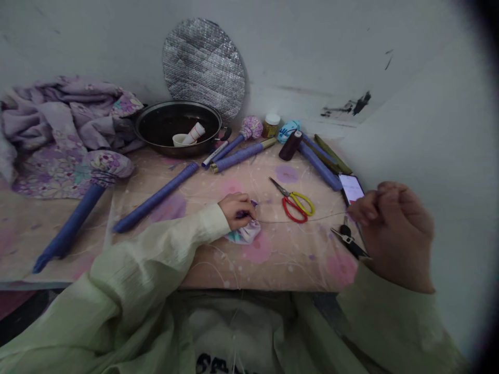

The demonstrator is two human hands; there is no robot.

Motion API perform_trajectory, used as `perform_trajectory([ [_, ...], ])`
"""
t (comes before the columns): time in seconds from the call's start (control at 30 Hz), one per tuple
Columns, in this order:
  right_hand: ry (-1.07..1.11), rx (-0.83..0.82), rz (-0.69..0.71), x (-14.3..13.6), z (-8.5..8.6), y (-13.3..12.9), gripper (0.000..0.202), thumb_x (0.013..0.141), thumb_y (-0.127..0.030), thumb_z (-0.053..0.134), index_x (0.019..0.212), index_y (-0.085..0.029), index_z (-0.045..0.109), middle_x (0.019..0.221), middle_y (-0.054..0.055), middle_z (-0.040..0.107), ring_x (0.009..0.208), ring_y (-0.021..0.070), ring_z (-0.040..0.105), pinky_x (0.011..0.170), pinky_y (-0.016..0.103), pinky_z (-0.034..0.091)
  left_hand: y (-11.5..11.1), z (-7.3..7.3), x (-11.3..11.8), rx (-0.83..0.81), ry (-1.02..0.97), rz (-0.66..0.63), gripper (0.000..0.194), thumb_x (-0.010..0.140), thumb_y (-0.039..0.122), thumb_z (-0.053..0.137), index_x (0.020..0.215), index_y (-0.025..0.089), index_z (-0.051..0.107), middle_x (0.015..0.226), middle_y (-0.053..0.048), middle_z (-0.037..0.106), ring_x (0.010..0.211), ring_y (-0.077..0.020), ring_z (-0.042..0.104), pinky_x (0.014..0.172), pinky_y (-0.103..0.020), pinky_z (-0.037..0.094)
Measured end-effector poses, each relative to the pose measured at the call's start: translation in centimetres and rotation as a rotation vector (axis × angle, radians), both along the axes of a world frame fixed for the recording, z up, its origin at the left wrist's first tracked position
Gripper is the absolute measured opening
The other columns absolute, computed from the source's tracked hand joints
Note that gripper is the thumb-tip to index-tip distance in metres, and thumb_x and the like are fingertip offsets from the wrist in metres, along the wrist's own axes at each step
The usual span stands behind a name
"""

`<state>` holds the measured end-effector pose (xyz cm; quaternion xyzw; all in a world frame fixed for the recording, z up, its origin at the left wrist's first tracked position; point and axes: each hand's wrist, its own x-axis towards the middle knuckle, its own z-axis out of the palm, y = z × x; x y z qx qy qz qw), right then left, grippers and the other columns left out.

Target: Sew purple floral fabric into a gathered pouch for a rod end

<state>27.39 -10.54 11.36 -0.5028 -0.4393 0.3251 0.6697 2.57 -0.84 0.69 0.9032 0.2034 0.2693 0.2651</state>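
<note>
Currently, the scissors (289,195) with one red and one yellow handle lie on the surface (210,270) between the two hands, tips pointing away and leftward. Just left of the scissors, the left hand (236,209) is closed on a gathered piece of floral cloth (246,234), which sits low against the surface. A thin dark thread (280,223) runs from this cloth along the near side of the scissors to the right hand (397,228). That hand, well to the right of the scissors, has its fingers pinched together at the thread; whether they grip a needle too, I cannot tell. Between the scissors and this hand lie a phone (351,186), partly covered from view, and some keys (346,238). Beyond the scissors is a dark spool (290,147); left of them lies a blue-wrapped stick (158,197), and farther back, a black pan (171,151).
</note>
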Motion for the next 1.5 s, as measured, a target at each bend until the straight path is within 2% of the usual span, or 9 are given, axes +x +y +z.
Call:
perform_trajectory([
  [0.1,-0.088,0.026,0.054,-1.0,-1.7,1.7,0.016,0.079,-0.035,0.06,0.074,-0.023,0.05,0.051,-0.006,0.035,0.045,0.0099,0.03,0.045,0.028,0.021,-0.3,-0.2,-0.2,0.009,-0.024,0.034,0.012,0.074,0.024,0.057,0.079,0.018,0.067,0.079,-0.005,0.057,0.075,-0.0162,0.053,0.073,-0.03,0.043],
  [0.23,-0.286,-0.145,0.242,-3.1,-4.9,3.1,0.017,0.084,-0.041,0.049,0.081,-0.024,0.047,0.056,-0.006,0.04,0.046,0.0099,0.035,0.046,0.026,0.027,-0.9,-0.3,-0.2,0.026,-0.068,0.085,0.016,0.078,0.03,0.056,0.079,0.018,0.067,0.08,-0.006,0.056,0.078,-0.0169,0.051,0.074,-0.031,0.042],
  [0.37,-0.53,-0.233,0.382,-5.0,-7.6,3.2,0.013,0.088,-0.037,0.041,0.087,-0.025,0.045,0.064,-0.003,0.045,0.057,0.0137,0.044,0.054,0.029,0.035,-1.3,-0.6,-0.2,0.038,-0.159,0.133,0.018,0.077,0.032,0.057,0.084,0.017,0.064,0.079,-0.005,0.057,0.076,-0.0167,0.052,0.071,-0.03,0.042],
  [0.57,-0.866,-0.273,0.487,-5.2,-8.9,2.7,0.01,0.088,-0.028,0.038,0.087,-0.025,0.047,0.074,0.002,0.055,0.067,0.0181,0.053,0.062,0.033,0.04,-2.2,-0.4,-0.7,0.043,-0.123,0.239,0.021,0.071,0.034,0.059,0.083,0.016,0.059,0.078,-0.005,0.058,0.074,-0.0175,0.052,0.07,-0.031,0.04],
  [0.73,-0.979,-0.259,0.533,-4.8,-9.9,2.8,0.013,0.089,-0.027,0.036,0.09,-0.024,0.049,0.084,0.004,0.06,0.074,0.0191,0.056,0.067,0.033,0.041,-3.5,0.5,-1.4,0.106,-0.125,0.343,0.013,0.072,0.03,0.057,0.076,0.017,0.059,0.078,-0.005,0.058,0.076,-0.0189,0.052,0.071,-0.033,0.037],
  [0.93,-0.961,-0.242,0.559,-5.5,-10.1,2.6,0.013,0.088,-0.021,0.039,0.09,-0.021,0.052,0.083,0.003,0.061,0.076,0.0158,0.057,0.069,0.028,0.041,-5.5,1.3,-1.9,0.145,-0.214,0.502,0.009,0.072,0.021,0.056,0.071,0.016,0.063,0.071,-0.005,0.056,0.071,-0.0178,0.051,0.067,-0.032,0.038],
  [1.1,-0.874,-0.268,0.573,-6.3,-9.8,2.4,0.012,0.087,-0.018,0.04,0.085,-0.02,0.052,0.073,0.0,0.057,0.067,0.0131,0.053,0.064,0.025,0.039,-7.0,0.6,-1.7,0.138,-0.19,0.547,0.01,0.073,0.021,0.058,0.069,0.018,0.066,0.064,-0.003,0.056,0.062,-0.0151,0.05,0.061,-0.03,0.037],
  [1.33,-0.634,-0.227,0.575,-6.9,-10.5,2.5,0.011,0.088,-0.024,0.04,0.081,-0.02,0.048,0.068,-0.001,0.053,0.063,0.0121,0.051,0.061,0.025,0.039,-6.8,-1.2,-0.5,0.09,-0.156,0.722,0.014,0.074,0.034,0.062,0.072,0.022,0.07,0.062,0.0,0.056,0.061,-0.0129,0.051,0.063,-0.029,0.035],
  [1.5,-0.528,-0.251,0.574,-7.4,-10.8,2.6,0.012,0.088,-0.027,0.041,0.082,-0.02,0.049,0.066,-0.001,0.052,0.062,0.0119,0.051,0.06,0.025,0.04,-6.3,-1.1,0.5,0.027,-0.027,0.837,0.02,0.07,0.044,0.067,0.078,0.026,0.071,0.064,0.0,0.057,0.067,-0.0151,0.052,0.072,-0.035,0.032],
])
